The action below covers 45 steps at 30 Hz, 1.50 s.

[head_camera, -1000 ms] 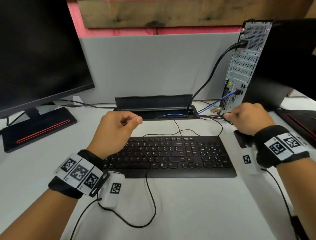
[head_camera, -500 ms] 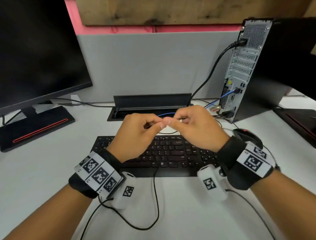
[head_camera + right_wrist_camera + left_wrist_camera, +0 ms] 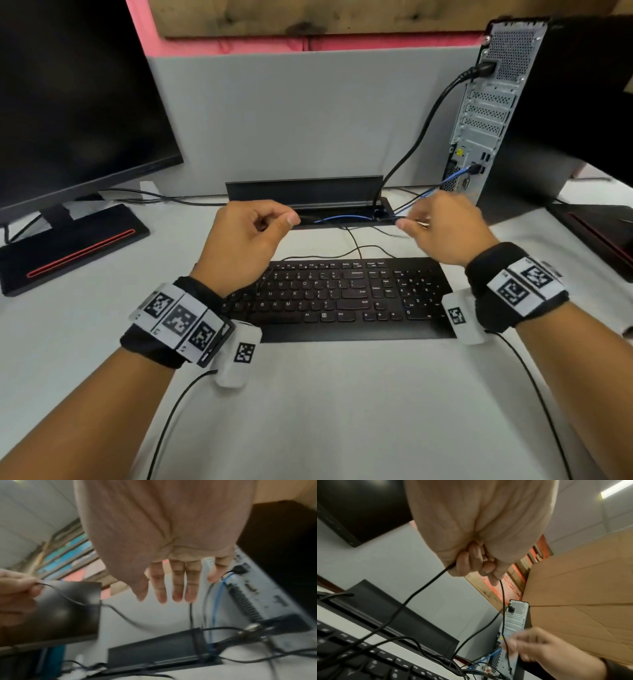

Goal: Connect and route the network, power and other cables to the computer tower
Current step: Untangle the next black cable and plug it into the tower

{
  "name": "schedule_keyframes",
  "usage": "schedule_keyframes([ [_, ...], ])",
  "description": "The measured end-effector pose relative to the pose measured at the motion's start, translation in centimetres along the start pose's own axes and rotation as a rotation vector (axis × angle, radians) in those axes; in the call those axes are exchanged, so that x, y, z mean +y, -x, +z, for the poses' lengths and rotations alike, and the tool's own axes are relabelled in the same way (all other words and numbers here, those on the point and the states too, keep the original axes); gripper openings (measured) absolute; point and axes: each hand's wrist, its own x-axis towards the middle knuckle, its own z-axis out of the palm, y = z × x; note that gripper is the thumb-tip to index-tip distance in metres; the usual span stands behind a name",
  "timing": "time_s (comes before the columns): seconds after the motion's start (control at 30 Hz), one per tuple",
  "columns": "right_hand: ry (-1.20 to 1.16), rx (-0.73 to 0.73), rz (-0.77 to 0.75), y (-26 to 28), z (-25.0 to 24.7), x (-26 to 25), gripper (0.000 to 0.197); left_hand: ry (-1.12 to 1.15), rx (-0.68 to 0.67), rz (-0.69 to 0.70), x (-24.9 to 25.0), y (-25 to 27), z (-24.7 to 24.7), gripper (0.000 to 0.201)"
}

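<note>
A person's left hand pinches a thin black cable above the keyboard, apparently keeping slack off the desk; the right hand, fingers straight and empty, reaches toward the computer tower at the desk's right rear.

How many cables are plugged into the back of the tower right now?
2 that I can see: a black power cable in the socket near the top of the tower, and a blue network cable lower down. The lowest ports are blurred, so more may be hidden.
</note>
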Motion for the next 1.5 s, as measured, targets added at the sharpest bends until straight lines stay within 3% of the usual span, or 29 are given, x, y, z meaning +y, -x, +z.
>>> schedule_keyframes([
  [0.1, -0.173, 0.036, -0.211, 1.2, -0.3, -4.6, 0.033, -0.038, -0.02, 0.108, 1.2, 0.4, 1.1, 0.014],
  [0.17, -0.389, -0.028, -0.342, 2.7, -0.3, -8.4, 0.037, -0.032, -0.031, 0.178, 2.1, 0.6, 1.8, 0.014],
  [0.23, -0.552, -0.114, -0.38, 3.8, 0.2, -10.5, 0.029, 0.008, -0.04, 0.22, 2.5, 0.6, 1.9, 0.015],
  [0.37, -0.594, 0.023, -0.243, 2.8, -0.1, -9.2, 0.032, -0.054, -0.056, 0.169, 1.8, 0.2, 0.8, 0.015],
  [0.57, -0.42, 0.266, -0.01, -0.3, -1.3, -0.4, 0.048, -0.093, -0.009, -0.013, -1.4, -1.0, -1.4, 0.014],
  [0.73, -0.308, 0.358, 0.181, -0.6, -1.8, 4.7, 0.052, -0.066, 0.016, -0.052, -1.9, -1.3, -2.1, 0.019],
  [0.8, -0.192, 0.278, 0.181, -0.6, -1.7, 5.0, 0.046, -0.037, 0.037, -0.036, -1.6, -1.3, -2.0, 0.019],
  [0.9, 0.055, 0.016, 0.182, -0.5, -0.7, 3.0, 0.037, -0.026, 0.013, 0.036, -0.4, -1.0, -0.7, 0.018],
  [0.97, 0.096, -0.05, -0.007, 0.0, -0.3, 0.1, 0.051, -0.059, -0.018, 0.091, 0.5, -0.6, 0.5, 0.018],
  [1.07, -0.235, -0.069, -0.316, 1.7, -0.4, -5.8, 0.055, -0.062, -0.043, 0.15, 1.6, 0.1, 2.2, 0.016],
  [1.17, -0.59, -0.158, -0.355, 3.4, 0.0, -9.7, 0.031, -0.042, -0.065, 0.182, 2.0, 0.4, 2.6, 0.015],
  [1.3, -0.583, 0.002, -0.284, 2.9, -0.2, -9.1, 0.037, -0.048, -0.073, 0.157, 2.1, -0.1, 1.4, 0.016],
  [1.5, -0.54, 0.314, -0.049, 0.0, -3.5, -0.4, 0.052, -0.057, 0.029, 0.024, -0.5, -1.3, -2.2, 0.025],
])
